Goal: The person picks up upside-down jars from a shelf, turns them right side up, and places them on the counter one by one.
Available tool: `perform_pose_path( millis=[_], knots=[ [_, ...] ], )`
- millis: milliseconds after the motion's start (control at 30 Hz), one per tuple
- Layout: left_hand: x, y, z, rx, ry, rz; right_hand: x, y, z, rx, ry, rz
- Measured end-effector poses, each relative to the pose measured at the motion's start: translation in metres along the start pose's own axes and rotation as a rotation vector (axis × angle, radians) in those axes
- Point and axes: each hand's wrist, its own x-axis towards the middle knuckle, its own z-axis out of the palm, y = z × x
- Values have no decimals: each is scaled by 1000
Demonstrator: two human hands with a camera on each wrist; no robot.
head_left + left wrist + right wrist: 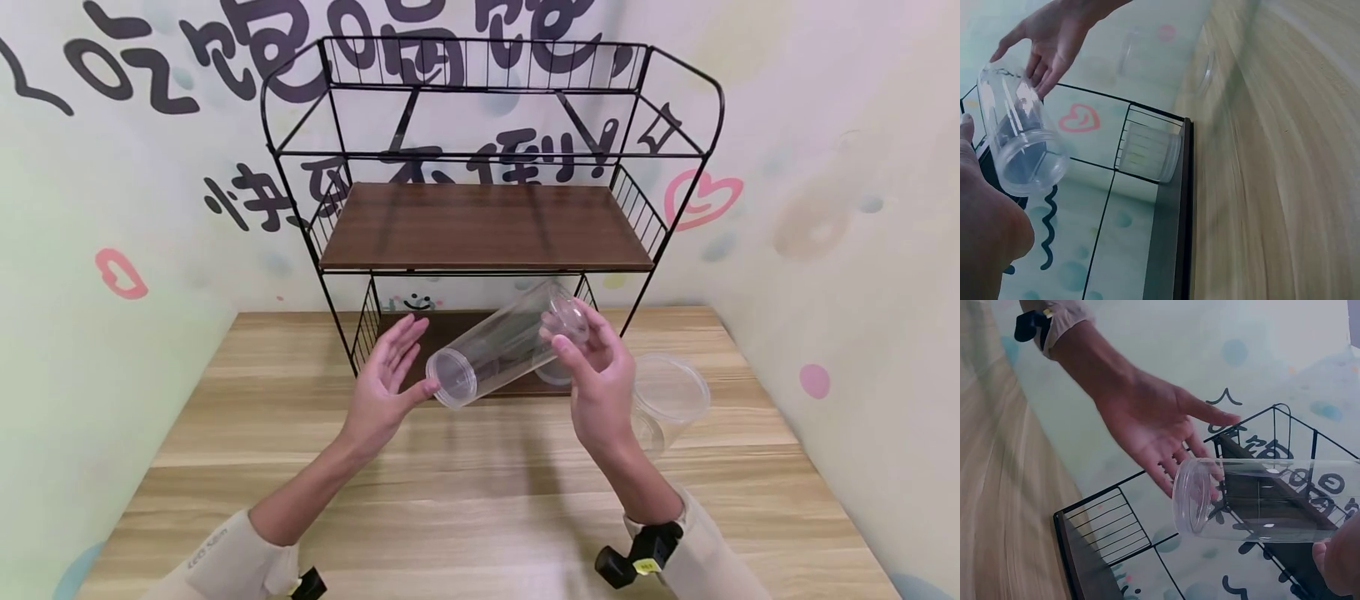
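A clear plastic jar [498,346] is held tilted in the air in front of the rack. My right hand [603,387] grips its upper, rounded end, fingers and thumb around it. The ringed rim [1188,497] at the other end points down toward my left hand [382,392]. That hand is spread with its palm toward the jar, thumb tip right at the rim in the head view. In the right wrist view the left fingers show behind the clear rim, and nothing is gripped in them.
A black wire rack with a brown middle shelf [487,225] stands against the painted wall. Another clear jar [1150,153] sits on its bottom shelf at the right end. A further clear container [672,396] is on the wooden table [450,517], beyond my right wrist.
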Motion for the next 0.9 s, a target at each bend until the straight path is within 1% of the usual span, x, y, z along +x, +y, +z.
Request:
perform_pose_path(
  millis=[100,200,333,467,567,733,900],
  knots=[
    [-2,-5,3,-59,-37,-1,-1,-4,0,84,6,-7],
    [-3,-9,7,-108,-82,-11,-2,-7,0,131,28,-4],
    [-2,-9,13,-163,-99,-64,-2,-9,1,172,86,16],
    [-1,-9,19,-192,-81,-108,-3,-8,2,208,130,46],
    [-1,-10,22,-191,-66,-115,-5,-6,2,236,123,58],
    [-2,-10,23,-213,-24,-88,-7,-2,-1,222,78,66],
    [-1,-7,19,-214,-13,-75,-9,-2,-8,167,42,78]
  ],
)
